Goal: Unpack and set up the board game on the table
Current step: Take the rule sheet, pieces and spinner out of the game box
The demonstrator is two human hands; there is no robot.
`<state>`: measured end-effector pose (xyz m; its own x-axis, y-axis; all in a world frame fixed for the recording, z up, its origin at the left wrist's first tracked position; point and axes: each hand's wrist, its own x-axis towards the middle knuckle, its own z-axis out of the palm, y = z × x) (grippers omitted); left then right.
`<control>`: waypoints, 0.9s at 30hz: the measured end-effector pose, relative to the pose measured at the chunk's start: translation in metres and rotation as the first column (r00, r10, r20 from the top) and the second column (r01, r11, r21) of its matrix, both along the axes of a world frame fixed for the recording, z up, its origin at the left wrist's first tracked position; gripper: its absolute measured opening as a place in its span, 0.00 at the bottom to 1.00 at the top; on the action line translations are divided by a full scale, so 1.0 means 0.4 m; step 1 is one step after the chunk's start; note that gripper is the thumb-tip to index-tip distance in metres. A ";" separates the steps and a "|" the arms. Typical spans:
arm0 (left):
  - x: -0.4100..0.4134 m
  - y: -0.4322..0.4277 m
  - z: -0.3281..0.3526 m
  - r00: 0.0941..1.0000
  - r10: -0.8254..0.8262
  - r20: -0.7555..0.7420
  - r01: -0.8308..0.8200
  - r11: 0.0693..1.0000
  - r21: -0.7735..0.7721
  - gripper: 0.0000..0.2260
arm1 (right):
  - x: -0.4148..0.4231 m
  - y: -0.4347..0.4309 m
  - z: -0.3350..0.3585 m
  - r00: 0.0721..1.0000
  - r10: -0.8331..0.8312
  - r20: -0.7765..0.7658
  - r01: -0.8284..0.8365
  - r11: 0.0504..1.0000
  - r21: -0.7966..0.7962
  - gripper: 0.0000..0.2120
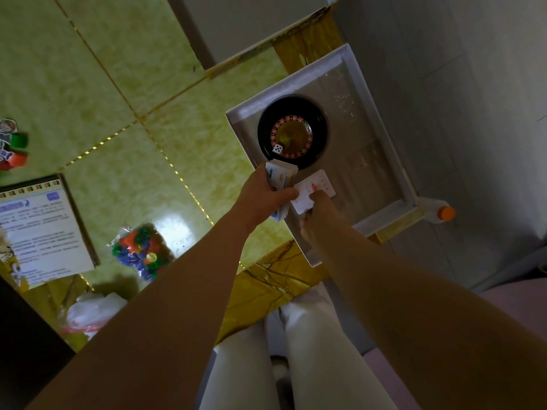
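Board game set, partly unpacked: a shallow white cardboard box tray [387, 216] is found at the right-hand edge of the green marbled tile table [103, 84], apparently overhanging it, and a black round roulette wheel [291, 131] with a small white die [277, 148] on its rim is lodged inside. A thick stack of printed paper cards [282, 174] is held over the tray's near-left wall by the left hand [266, 193], the fingers curled under the stack and the thumb laid across its top. A single white card with red print [318, 184] is pinched at its near edge by the right hand [321, 208], thumb and fingers closed on it, just beside the stack. The step in hand is judged to be the gathering or sorting of cards, one at a time. It is best done with the stack kept squared and firmly clamped, since loose cards could be fanned out and dropped past the table edge; the single card should be slid flat onto or off the stack, not bent. The tray would be better drawn fully onto the table first. Also listed on the table, well apart to the left: a clear bag of coloured plastic pieces [139, 250], a printed rule sheet [41, 229], and a crumpled white plastic bag [88, 315].
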<state>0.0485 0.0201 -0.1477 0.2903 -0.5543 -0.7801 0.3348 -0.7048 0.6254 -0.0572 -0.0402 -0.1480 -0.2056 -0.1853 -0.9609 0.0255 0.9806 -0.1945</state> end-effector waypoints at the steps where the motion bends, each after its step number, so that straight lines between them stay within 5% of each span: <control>1: 0.000 0.002 -0.001 1.000 0.004 -0.003 -0.004 1.000 -0.002 0.30 | -0.004 0.001 -0.003 1.000 -0.019 0.024 0.019 1.000 -0.004 0.17; 11: -0.003 -0.003 0.007 1.000 0.028 -0.004 -0.028 0.999 -0.016 0.29 | -0.009 -0.010 -0.020 0.959 0.236 -0.158 -0.260 0.953 -0.154 0.20; 17: -0.014 -0.007 0.013 0.992 -0.039 0.116 0.040 0.999 -0.013 0.19 | -0.099 0.000 -0.013 0.931 0.179 -0.318 -0.244 0.953 -0.180 0.24; 24: 0.008 0.020 0.016 0.982 0.093 0.164 -0.102 0.994 0.047 0.12 | -0.073 0.002 0.020 0.923 0.337 -0.184 -0.382 0.850 -0.362 0.17; 27: 0.019 0.050 0.036 0.984 0.172 0.042 -0.173 0.985 0.024 0.07 | -0.012 0.002 0.048 0.787 0.616 -0.026 -0.566 0.704 -0.428 0.13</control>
